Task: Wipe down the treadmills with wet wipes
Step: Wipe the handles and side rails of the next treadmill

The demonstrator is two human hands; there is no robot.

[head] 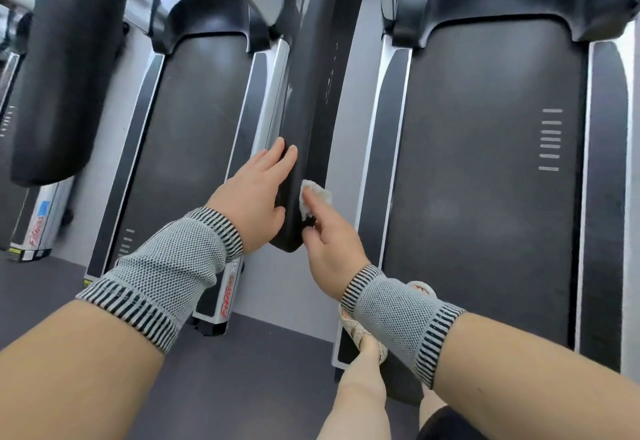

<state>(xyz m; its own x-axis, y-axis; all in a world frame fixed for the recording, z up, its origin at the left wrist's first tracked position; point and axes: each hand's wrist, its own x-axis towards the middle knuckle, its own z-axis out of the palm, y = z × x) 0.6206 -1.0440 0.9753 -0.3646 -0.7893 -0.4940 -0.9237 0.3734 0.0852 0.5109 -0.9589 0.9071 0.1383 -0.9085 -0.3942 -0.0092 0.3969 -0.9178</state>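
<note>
Both forearms reach forward, each wrist in a grey knit wrist band, left (pixel 162 273) and right (pixel 401 318). Left hand (pixel 254 197) lies flat, fingers straight and together, thumb spread low. Right hand (pixel 332 242) is angled upward, index finger extended, other fingers curled, pinching a white wipe (pixel 313 197).

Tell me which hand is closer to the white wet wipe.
Right. The right hand pinches the wet wipe against the black handrail; the left hand rests on the handrail's other side, not touching it.
</note>
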